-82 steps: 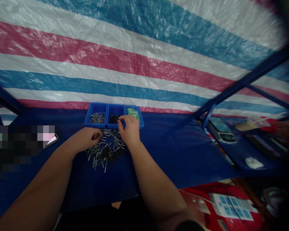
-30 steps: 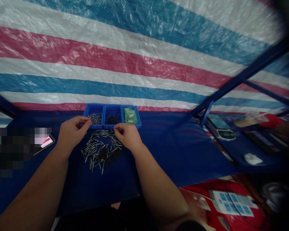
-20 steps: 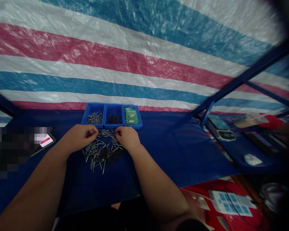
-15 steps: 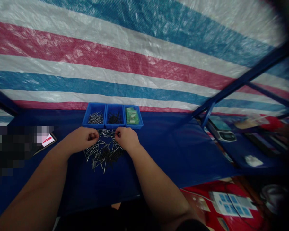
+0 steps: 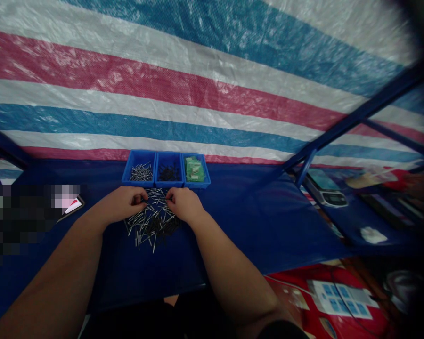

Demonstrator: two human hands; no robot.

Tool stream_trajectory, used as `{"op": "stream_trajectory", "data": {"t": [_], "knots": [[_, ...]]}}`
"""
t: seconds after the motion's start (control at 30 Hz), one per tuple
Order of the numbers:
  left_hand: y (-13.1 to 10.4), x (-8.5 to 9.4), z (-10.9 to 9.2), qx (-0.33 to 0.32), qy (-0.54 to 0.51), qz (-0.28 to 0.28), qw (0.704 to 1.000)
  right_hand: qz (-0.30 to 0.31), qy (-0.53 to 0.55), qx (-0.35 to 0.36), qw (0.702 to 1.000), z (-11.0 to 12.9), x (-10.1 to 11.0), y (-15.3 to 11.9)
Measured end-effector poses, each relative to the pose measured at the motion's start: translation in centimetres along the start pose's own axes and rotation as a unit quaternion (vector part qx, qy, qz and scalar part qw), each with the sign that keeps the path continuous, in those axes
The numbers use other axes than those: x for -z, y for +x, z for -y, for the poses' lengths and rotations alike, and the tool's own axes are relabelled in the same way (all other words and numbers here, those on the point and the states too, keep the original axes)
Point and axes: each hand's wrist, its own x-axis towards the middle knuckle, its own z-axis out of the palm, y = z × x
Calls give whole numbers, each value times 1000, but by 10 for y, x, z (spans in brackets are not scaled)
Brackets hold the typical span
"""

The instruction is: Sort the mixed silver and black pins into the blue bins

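Note:
A loose pile of silver metal pins (image 5: 141,220) lies on the blue table, with dark pieces (image 5: 162,227) mixed in at its near right. My left hand (image 5: 129,203) is at the pile's upper left, fingers curled; what they pinch is too small to name. At the upper right of the pile is my right hand (image 5: 184,203), its thumb and fingers together on something too small to make out. Just behind the hands stand three joined blue bins: one with silver pins (image 5: 141,173), one with dark pieces (image 5: 168,173), one with green packets (image 5: 194,169).
A phone (image 5: 73,205) lies at the left beside a blurred-out area. Blue metal frame bars (image 5: 305,167) rise at the right. Beyond them are a scale (image 5: 330,194) and a white crumpled item (image 5: 372,234). A striped sheet (image 5: 212,94) hangs behind the table.
My left hand has shifted slightly right over the pile, and its fingers have moved. The fingers of my right hand have moved slightly left.

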Motion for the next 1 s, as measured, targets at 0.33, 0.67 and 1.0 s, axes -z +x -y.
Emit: {"op": "stream_trajectory", "data": {"t": [0.33, 0.67, 1.0], "knots": [[0, 0, 0, 3, 8, -2, 1000, -46, 69, 94, 992, -1, 10, -5], [-1, 1, 0, -6, -16, -15, 1000, -210, 317, 1, 925, -10, 1, 7], [-4, 4, -9, -6, -18, -15, 1000, -10, 127, 10, 992, -41, 45, -17]]}}
